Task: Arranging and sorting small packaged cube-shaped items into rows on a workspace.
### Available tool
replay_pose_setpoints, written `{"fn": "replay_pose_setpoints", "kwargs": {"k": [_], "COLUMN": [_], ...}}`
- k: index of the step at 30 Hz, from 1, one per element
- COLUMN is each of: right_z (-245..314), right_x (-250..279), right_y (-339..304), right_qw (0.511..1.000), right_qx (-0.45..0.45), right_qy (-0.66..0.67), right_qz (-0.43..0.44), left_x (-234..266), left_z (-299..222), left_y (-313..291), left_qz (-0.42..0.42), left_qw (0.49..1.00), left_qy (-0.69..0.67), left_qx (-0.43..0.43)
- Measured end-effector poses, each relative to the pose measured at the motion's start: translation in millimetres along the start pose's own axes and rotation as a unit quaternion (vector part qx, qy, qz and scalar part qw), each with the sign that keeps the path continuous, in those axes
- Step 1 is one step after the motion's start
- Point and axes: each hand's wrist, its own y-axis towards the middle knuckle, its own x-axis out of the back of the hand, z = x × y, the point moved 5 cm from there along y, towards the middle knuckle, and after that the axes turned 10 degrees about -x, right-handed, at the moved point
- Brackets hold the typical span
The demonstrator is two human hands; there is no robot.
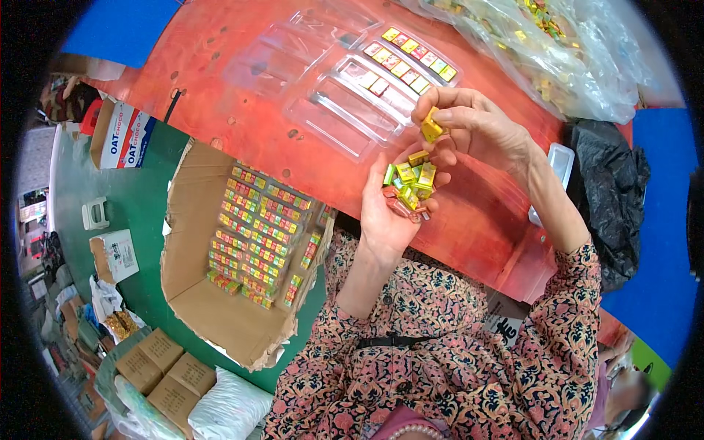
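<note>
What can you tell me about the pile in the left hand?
The pile is a loose jumble of small, blocky pieces, yellow, green and orange-red, in shiny wrappers, perhaps foil or plastic. They lie at mixed angles in the cupped left hand, near the right hand. Overlap hides the exact count.

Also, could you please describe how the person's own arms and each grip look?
The left grip and right grip are human hands without gloves; no watch or bracelet shows. The left sleeve and right sleeve look loose, with a swirling floral pattern in black, pink and cream. Both end short of the hands.
</note>
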Motion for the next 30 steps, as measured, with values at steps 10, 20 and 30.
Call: {"fn": "replay_pose_setpoints", "kwargs": {"k": [10,20,30], "right_z": [-17.0,-8.8,11.4], "right_x": [-36.6,-25.5,25.7], "right_y": [9.4,18.9,49.6], "right_qw": [0.760,0.863,0.656], "right_qx": [0.120,0.009,0.279], "right_qy": [-0.624,-0.505,-0.658], "right_qz": [-0.135,-0.009,-0.243], "left_x": [13.9,-0.8,-0.2], "left_z": [0.8,-0.3,2.3], "left_y": [-2.4,-1.8,1.0], "left_qz": [-0.040,0.027,0.038], "left_qw": [0.995,0.992,0.996], "left_qy": [0.074,0.124,0.075], "left_qx": [-0.045,-0.021,0.039]}}
